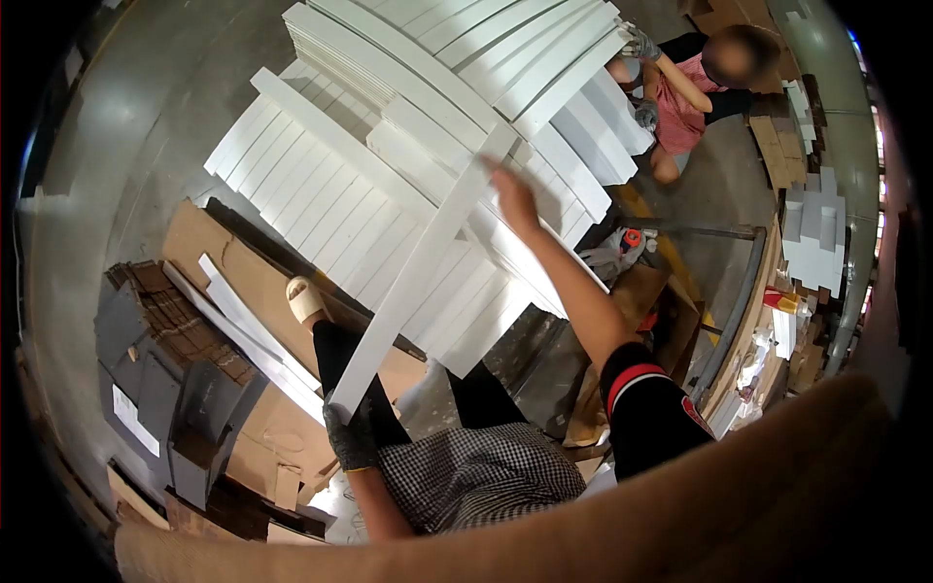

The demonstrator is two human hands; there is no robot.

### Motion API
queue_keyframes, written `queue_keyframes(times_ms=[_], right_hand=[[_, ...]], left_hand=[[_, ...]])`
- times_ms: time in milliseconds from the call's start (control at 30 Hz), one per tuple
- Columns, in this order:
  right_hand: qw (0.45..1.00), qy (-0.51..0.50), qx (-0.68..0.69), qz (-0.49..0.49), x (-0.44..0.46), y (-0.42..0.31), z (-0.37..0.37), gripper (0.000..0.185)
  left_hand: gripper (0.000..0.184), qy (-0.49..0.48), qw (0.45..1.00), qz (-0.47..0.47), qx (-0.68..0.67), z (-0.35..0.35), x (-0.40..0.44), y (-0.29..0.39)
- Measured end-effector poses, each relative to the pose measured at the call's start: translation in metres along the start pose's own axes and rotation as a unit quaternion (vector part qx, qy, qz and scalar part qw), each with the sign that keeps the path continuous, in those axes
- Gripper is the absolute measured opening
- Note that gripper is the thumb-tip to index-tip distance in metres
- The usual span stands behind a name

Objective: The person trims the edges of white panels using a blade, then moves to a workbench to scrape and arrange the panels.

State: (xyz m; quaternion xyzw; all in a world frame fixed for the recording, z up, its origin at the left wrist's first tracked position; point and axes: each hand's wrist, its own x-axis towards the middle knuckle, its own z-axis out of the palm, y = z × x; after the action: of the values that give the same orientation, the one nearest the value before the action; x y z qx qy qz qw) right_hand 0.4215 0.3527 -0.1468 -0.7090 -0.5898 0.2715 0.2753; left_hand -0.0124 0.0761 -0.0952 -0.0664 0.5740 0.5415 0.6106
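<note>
Long, flat white board [420, 272], mid-frame: my grey-gloved left hand [351, 442] clamps its lower end; whether my bare right hand [513, 202] grips, I cannot tell.

At upper centre, the right hand [515, 199] is blurred, so how its fingers meet the long white board [418, 272] cannot be told. The gloved left hand [350, 439] hides part of the board's lower end, and the frame's top edge cuts off the stacked white slats [486, 58]. Any print on the label [134, 420] at lower left is too small to read.
</note>
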Motion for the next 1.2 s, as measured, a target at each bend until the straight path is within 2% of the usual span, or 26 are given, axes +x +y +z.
queue_keyframes(times_ms=[33,100,167,200,233,267,300,400,433,467,500,533,567,600,633,667,700,767,800,833,900,967,1033,1067,1167,1200], right_hand=[[0.988,0.004,-0.061,-0.14,-0.02,-0.002,0.012,0.05],[0.977,-0.11,-0.159,-0.092,-0.031,-0.019,0.011,0.054],[0.993,-0.058,-0.092,0.038,0.006,-0.007,-0.002,0.055],[0.991,0.001,0.054,0.121,0.033,0.009,-0.012,0.052],[0.958,0.061,0.198,0.201,0.059,0.031,-0.022,0.05],[0.984,0.11,0.013,0.141,0.081,0.058,-0.028,0.046],[0.97,0.156,-0.172,0.075,0.09,0.06,-0.035,0.041],[0.985,0.16,-0.035,0.062,0.083,0.053,-0.029,0.038],[0.991,0.093,-0.054,0.085,0.068,0.04,-0.02,0.04],[0.993,0.033,-0.09,0.075,0.046,0.027,-0.013,0.041],[0.997,0.019,-0.041,0.067,0.019,0.002,-0.005,0.041],[0.999,0.02,0.042,0.011,-0.009,0.011,0.02,0.043],[0.996,0.005,0.093,0.017,-0.045,-0.024,0.03,0.05],[0.998,-0.058,0.026,0.0,-0.08,-0.024,0.053,0.054],[0.978,-0.177,-0.094,-0.054,-0.111,-0.047,0.056,0.062],[0.973,-0.177,-0.065,-0.13,-0.139,-0.052,0.072,0.07],[0.972,-0.2,-0.042,-0.113,-0.15,-0.064,0.067,0.055],[0.992,-0.07,-0.028,-0.098,-0.127,-0.053,0.057,0.061],[0.999,0.013,-0.041,-0.033,-0.105,-0.015,0.064,0.051],[0.997,0.066,0.028,-0.001,-0.082,-0.009,0.045,0.043],[0.995,0.052,-0.007,0.08,-0.064,-0.022,0.016,0.042],[0.999,0.036,0.019,-0.034,-0.086,-0.025,0.025,0.045],[0.995,-0.085,0.009,0.056,-0.113,-0.043,0.026,0.044],[0.995,-0.078,0.012,0.063,-0.114,-0.051,0.021,0.045],[0.997,0.057,0.027,0.046,-0.089,-0.029,0.015,0.046],[0.996,0.041,0.028,0.08,-0.084,-0.031,0.012,0.051]], left_hand=[[0.054,0.002,1.0,-0.002,0.0,0.002,0.002,0.001],[0.056,-0.003,1.0,0.002,0.021,-0.004,0.007,0.002],[0.054,-0.015,0.998,0.015,0.059,-0.019,0.015,-0.004],[0.052,-0.01,1.0,0.002,0.03,-0.017,0.013,-0.003],[0.051,-0.005,1.0,-0.012,0.0,-0.011,0.011,0.0],[0.05,0.0,0.999,-0.026,-0.028,-0.005,0.009,0.002],[0.051,-0.005,1.0,-0.022,-0.017,-0.007,0.012,0.002],[0.053,-0.015,0.996,0.012,0.089,-0.017,0.017,-0.004],[0.053,-0.02,0.983,0.042,0.177,-0.02,0.019,-0.005],[0.053,-0.017,0.984,0.043,0.17,-0.023,0.021,-0.005],[0.053,-0.014,0.986,0.043,0.163,-0.021,0.021,-0.003],[0.053,-0.003,0.998,0.01,0.061,-0.009,0.016,0.001],[0.053,-0.002,1.0,-0.006,0.012,-0.004,0.015,0.002],[0.053,0.001,0.999,-0.022,-0.037,0.0,0.014,0.003],[0.053,-0.004,0.999,-0.021,-0.031,-0.001,0.015,0.002],[0.053,-0.004,0.999,-0.019,-0.029,-0.003,0.016,0.0],[0.053,-0.004,0.999,-0.018,-0.027,-0.006,0.017,-0.002],[0.053,-0.006,0.999,0.009,0.033,-0.015,0.022,-0.008],[0.054,-0.007,0.995,0.034,0.096,-0.02,0.023,-0.011],[0.054,-0.018,0.971,0.08,0.225,-0.026,0.025,-0.014],[0.055,-0.02,0.971,0.083,0.225,-0.025,0.022,-0.015],[0.055,-0.002,1.0,0.0,-0.031,-0.018,0.021,-0.011],[0.053,0.002,0.999,-0.006,-0.043,-0.01,0.017,-0.008],[0.052,0.004,0.999,-0.01,-0.047,-0.006,0.015,-0.007],[0.05,0.004,0.999,-0.02,-0.044,0.0,0.011,-0.004],[0.051,0.016,0.999,-0.025,-0.045,0.001,0.011,-0.004]])
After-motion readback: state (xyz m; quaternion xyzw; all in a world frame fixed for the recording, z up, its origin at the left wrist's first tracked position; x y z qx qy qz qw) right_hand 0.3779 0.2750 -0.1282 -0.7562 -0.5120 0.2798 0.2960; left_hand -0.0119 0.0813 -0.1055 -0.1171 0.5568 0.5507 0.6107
